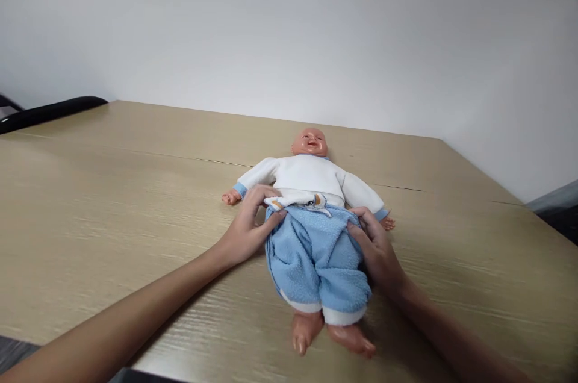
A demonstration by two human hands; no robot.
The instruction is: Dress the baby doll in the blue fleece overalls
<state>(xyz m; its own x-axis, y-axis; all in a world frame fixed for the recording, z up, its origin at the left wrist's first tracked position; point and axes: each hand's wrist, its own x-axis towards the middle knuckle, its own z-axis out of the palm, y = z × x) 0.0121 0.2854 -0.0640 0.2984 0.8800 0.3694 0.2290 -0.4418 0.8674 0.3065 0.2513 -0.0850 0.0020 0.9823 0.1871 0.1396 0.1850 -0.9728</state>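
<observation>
A baby doll (310, 143) lies on its back, head away from me and bare feet toward me. It wears a white long-sleeved top (307, 175) with blue cuffs and light blue fleece pants (318, 250) with white hems. My left hand (255, 223) grips the pants' waistband at the left side, thumb in front and fingers by the hip. On the opposite side, my right hand (377, 250) pinches the pants near the waist. Some patterned white fabric (311, 200) is bunched along the waistline between my hands. Part of my right hand's fingers is hidden.
The doll rests on a wide light wood table (135, 202) with thin seams across it. Behind rises a pale wall or partition (271, 40). A black chair part (58, 109) shows at the far left, and a dark object (560, 214) stands beyond the right edge.
</observation>
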